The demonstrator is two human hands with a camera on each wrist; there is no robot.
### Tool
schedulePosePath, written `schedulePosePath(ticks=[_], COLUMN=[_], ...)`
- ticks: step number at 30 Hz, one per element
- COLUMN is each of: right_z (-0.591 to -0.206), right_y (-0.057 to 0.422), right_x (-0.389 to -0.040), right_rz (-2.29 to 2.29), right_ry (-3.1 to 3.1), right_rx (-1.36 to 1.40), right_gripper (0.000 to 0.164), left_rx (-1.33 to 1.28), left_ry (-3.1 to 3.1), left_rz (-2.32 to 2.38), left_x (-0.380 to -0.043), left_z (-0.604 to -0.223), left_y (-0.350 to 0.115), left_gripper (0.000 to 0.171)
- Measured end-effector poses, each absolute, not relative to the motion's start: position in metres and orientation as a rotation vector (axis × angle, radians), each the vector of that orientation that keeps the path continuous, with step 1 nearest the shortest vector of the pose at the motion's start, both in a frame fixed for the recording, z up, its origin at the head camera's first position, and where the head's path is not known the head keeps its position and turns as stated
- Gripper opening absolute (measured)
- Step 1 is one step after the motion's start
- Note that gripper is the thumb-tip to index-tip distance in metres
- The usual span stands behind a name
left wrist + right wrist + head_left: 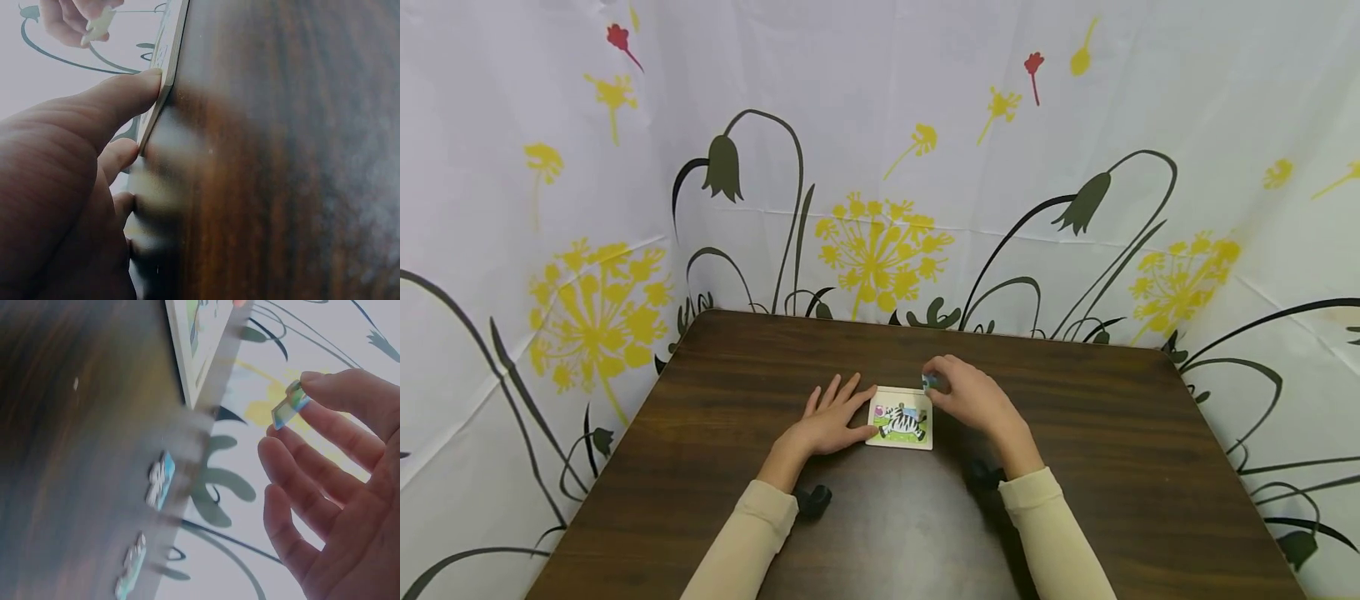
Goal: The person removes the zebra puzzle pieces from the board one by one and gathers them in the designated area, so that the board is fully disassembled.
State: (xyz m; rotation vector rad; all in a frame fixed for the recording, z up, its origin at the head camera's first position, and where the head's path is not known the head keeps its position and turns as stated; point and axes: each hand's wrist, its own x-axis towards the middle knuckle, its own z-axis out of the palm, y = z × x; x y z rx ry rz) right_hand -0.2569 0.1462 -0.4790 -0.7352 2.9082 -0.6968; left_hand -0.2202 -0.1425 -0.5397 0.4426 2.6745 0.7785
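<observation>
A zebra jigsaw puzzle [901,423] in a pale wooden tray [898,391] lies flat on the dark table. My left hand [831,423] is spread beside it, fingers extended. In the left wrist view its thumb [128,94] touches the tray's edge. Above the tray's far right corner, my right hand [973,398] pinches a small puzzle piece [290,407] between thumb and fingers. The piece is blue and green in the right wrist view; its pale back shows in the left wrist view.
Two loose puzzle pieces, one with blue [164,480] and one greenish [130,569], lie on the table near the right hand. The brown wood table [760,358] ends at a white curtain [880,100] printed with flowers.
</observation>
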Motion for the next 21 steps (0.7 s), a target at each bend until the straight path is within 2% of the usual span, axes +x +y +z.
schedulePosePath(ticks=[9,21], right_z=[-0.469,-0.46], right_y=[0.183,0.241], right_x=[-0.253,-0.253], right_rz=[-0.893,-1.066], right_ry=[2.891,2.867], right_rx=[-0.697,-0.504], right_gripper=[0.031,0.036], left_rx=[0.43,0.438], left_ry=[2.695,2.679], left_rz=[0.758,0.775], left_x=[-0.223,-0.223], left_z=[-0.546,-0.547], left_y=[-0.145,-0.145], left_gripper=[0.084,0.098])
